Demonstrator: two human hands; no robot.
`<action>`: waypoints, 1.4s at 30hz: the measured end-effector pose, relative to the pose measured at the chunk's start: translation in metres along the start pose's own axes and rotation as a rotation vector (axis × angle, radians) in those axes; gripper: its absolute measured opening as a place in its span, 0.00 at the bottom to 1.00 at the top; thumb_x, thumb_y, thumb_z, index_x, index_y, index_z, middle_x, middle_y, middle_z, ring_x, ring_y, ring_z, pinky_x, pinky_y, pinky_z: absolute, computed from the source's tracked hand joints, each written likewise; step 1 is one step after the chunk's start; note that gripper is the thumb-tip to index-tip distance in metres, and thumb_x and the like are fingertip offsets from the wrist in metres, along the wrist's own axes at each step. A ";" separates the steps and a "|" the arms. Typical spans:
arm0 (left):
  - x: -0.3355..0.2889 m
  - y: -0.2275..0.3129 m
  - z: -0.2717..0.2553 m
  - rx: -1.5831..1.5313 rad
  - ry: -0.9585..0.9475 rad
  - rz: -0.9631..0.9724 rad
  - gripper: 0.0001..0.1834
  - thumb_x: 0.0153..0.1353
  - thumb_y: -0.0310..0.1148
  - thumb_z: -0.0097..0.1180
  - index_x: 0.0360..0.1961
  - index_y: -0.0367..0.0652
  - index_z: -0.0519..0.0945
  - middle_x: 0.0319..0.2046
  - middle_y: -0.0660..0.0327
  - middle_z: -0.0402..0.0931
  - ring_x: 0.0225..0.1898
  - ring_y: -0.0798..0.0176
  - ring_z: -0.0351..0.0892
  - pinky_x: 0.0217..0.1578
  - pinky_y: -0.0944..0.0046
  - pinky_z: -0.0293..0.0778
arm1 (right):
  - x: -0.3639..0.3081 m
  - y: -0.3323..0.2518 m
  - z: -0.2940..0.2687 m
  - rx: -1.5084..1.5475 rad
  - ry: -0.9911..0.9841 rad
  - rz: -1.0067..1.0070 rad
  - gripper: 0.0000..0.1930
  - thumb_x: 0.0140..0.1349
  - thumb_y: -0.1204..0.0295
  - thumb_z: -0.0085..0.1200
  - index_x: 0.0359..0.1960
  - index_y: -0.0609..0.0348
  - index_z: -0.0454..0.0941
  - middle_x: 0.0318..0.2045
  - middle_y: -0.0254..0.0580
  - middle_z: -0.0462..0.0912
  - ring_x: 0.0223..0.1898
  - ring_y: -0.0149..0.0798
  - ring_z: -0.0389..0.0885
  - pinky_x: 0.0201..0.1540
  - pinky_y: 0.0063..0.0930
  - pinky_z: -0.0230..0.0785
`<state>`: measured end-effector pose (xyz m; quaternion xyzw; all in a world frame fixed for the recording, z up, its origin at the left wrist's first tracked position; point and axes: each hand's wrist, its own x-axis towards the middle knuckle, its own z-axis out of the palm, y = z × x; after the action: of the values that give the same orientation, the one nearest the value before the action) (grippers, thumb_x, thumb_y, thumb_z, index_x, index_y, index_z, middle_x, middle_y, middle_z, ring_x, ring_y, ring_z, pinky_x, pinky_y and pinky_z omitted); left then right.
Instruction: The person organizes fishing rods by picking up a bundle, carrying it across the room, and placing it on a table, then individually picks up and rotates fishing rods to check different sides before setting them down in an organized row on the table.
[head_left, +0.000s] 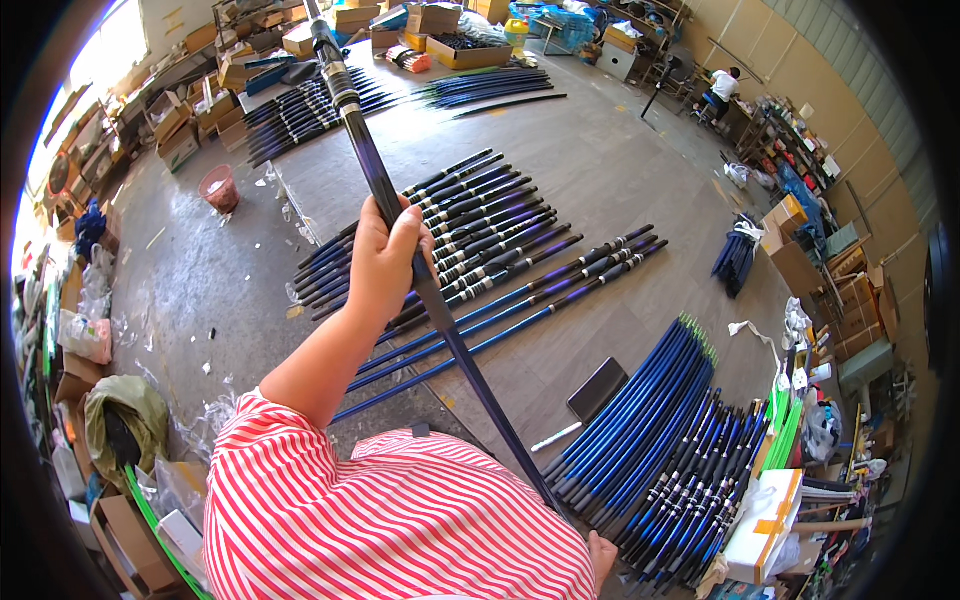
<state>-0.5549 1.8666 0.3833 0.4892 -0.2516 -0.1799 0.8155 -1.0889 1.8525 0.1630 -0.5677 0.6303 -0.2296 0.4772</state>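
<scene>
My left hand (388, 255) is wrapped around a dark, glossy fishing rod (466, 352), which slants across the view from the top toward the lower right. Silver rings and a reel seat show on its upper part. At the rod's lower end my right hand (602, 556) is closed against it, mostly hidden by my striped shirt. Beyond my left hand, a row of black-and-blue rods (490, 225) with silver fittings lies side by side. To the right, near my right hand, are a bundle of blue rods (640, 420) and a group of rods with reel seats (705, 490).
A black phone (597, 390) and a white pen-like stick (556, 437) lie beside the blue rods. A white box with orange tape (763, 525) stands at the right. A red basket (219, 189) sits at the left. Another person (720, 92) sits at the far right.
</scene>
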 end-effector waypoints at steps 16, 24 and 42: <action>-0.120 -0.063 0.089 0.133 -1.213 0.105 0.24 0.54 0.36 0.59 0.49 0.38 0.68 0.43 0.50 0.73 0.45 0.51 0.75 0.45 0.57 0.71 | 0.024 -0.124 0.099 1.228 -0.377 -0.030 0.30 0.62 0.44 0.36 0.34 0.62 0.78 0.32 0.46 0.81 0.34 0.43 0.80 0.38 0.35 0.72; -0.101 -0.077 0.080 -0.031 -1.008 -0.298 0.33 0.61 0.43 0.50 0.61 0.41 0.51 0.53 0.52 0.66 0.53 0.52 0.69 0.53 0.55 0.64 | 0.018 -0.104 0.070 0.561 -0.259 -0.210 0.28 0.58 0.50 0.51 0.24 0.71 0.78 0.11 0.34 0.70 0.11 0.23 0.61 0.15 0.17 0.48; 0.071 -0.061 -0.053 -0.271 -1.092 -0.712 0.28 0.62 0.46 0.44 0.39 0.22 0.73 0.37 0.38 0.75 0.36 0.47 0.80 0.37 0.55 0.78 | -0.002 -0.050 -0.069 0.093 0.020 -0.202 0.29 0.48 0.46 0.59 0.14 0.66 0.76 0.08 0.32 0.68 0.10 0.24 0.62 0.13 0.18 0.49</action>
<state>-0.4694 1.8386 0.3248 0.2741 -0.4268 -0.6904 0.5158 -1.1242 1.8247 0.2359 -0.6033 0.5633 -0.3110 0.4711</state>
